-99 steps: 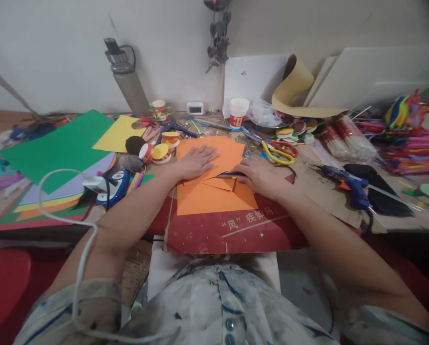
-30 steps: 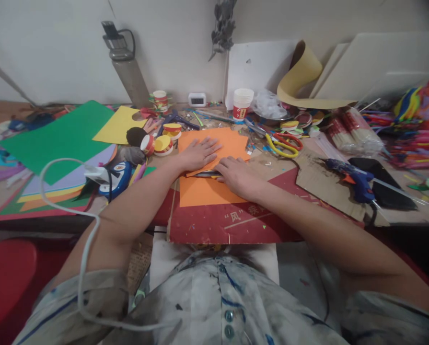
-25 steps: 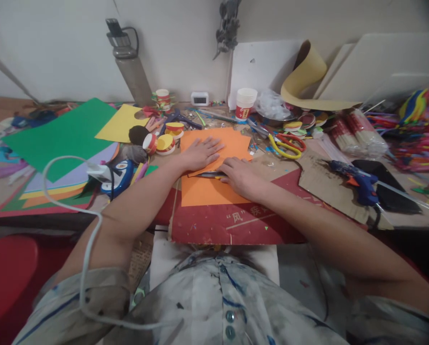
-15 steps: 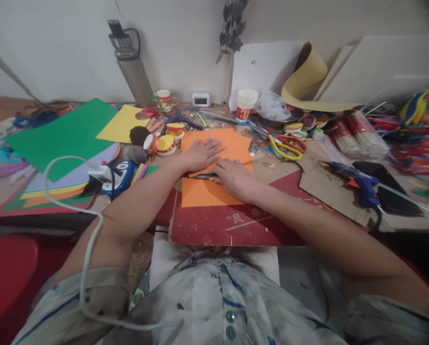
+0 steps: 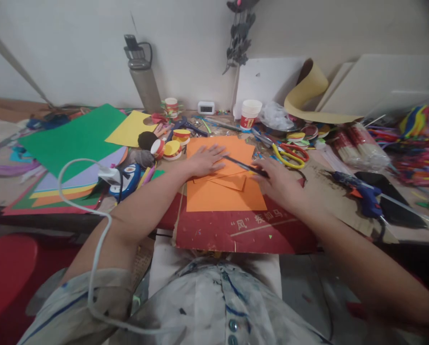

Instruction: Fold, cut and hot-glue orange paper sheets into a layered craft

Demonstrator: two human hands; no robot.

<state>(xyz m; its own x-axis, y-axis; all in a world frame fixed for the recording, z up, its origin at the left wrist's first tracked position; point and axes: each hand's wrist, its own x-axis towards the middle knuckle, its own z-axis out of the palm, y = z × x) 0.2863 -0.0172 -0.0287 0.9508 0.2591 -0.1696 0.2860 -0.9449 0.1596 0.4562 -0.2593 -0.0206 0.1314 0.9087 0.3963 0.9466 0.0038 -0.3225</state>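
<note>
My left hand [image 5: 206, 161] lies flat with its fingers spread, on the upper orange paper [image 5: 236, 146]. Under that piece a larger orange sheet [image 5: 221, 199] shows at the front. Between them a narrow orange flap or strip [image 5: 236, 183] sticks out toward the right. A dark, slim pen-like stick [image 5: 241, 165] is in the fingers of my right hand [image 5: 281, 184], slanting up to the left across the paper, its tip close to my left fingers. Whether the tip touches the paper, I cannot tell. Below the sheets is a red printed board [image 5: 207, 232].
Yellow-handled scissors [image 5: 289, 158] and a blue glue gun [image 5: 361, 191] lie to the right. Green paper [image 5: 70, 139] over coloured sheets, a white cable [image 5: 95, 258] and cut paper-cup rings [image 5: 171, 150] are on the left. Stacked cups [image 5: 250, 115] stand behind.
My right hand has lifted off the paper and moved right, with the dark stick now in its fingers. My left hand stays pressed on the orange paper. The camera view has shifted slightly.
</note>
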